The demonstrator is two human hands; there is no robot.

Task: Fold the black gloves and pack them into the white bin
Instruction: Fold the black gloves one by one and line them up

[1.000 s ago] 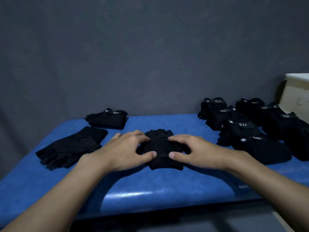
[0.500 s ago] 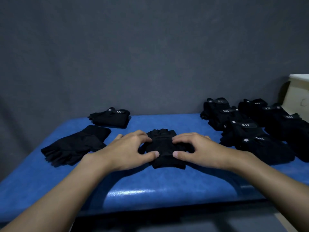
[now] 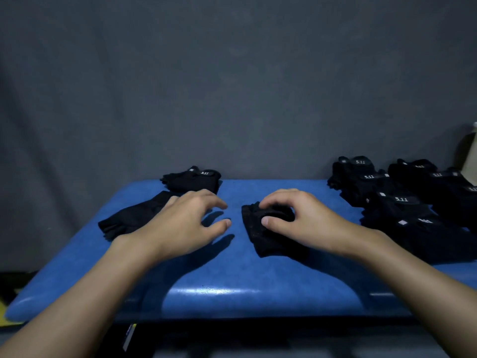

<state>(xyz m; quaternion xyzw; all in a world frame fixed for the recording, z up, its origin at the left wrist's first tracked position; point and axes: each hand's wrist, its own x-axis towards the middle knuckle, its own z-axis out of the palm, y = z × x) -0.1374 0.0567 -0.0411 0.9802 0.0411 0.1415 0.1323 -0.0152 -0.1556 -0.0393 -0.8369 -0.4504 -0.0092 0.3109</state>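
While the right hand (image 3: 296, 218) has its fingers curled over the folded glove (image 3: 260, 236) and its thumb pressed into the near side, the bundle lies on the middle of the bench (image 3: 232, 288), a little toward the right end. The left hand (image 3: 185, 223) is apart from it, fingers loosely spread and holding nothing. It casts a shadow on the blue top, so it seems to be raised.

To do this step well, I would keep the thumb and fingers squeezing across the fold so the layers cannot spring open. The bundle should then come up in one piece, not drag along the bench. Soft knit will likely slacken if the grip shifts, so one firm hold is safer than re-gripping in the air.

The white bin (image 3: 471, 156) shows only as a sliver past the far right corner, and its opening is out of view. Between it and the folded glove sits a pile of gloves (image 3: 402, 202) that covers the right end of the bench, many with small white tags. The carry probably has to pass over this pile, high enough not to snag it.

Near the left edge lie flat gloves (image 3: 131, 220), partly hidden by the left hand. A tagged bundle (image 3: 193, 178) rests at the back edge beyond them.
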